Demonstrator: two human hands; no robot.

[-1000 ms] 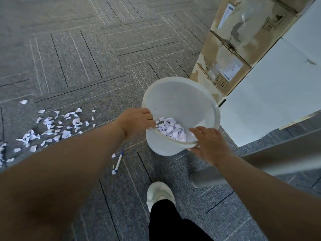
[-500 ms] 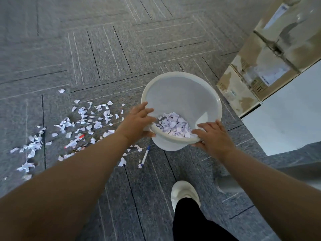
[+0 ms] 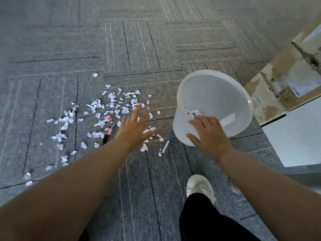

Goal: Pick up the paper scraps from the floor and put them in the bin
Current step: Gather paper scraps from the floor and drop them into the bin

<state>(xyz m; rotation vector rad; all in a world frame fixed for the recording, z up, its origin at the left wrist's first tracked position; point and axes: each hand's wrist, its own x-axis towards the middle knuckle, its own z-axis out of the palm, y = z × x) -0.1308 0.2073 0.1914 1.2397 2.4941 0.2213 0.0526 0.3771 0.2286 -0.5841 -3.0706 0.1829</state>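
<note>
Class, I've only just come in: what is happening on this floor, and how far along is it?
A person is clearing torn paper off a grey carpet into a white bin. The right hand grips the bin's near rim, with a few scraps visible inside. The left hand is open and empty, fingers spread, reaching over the paper scraps on the floor. Plenty remain scattered, mixed with a red-capped pen and a blue-capped pen, so the job is far from finished.
</note>
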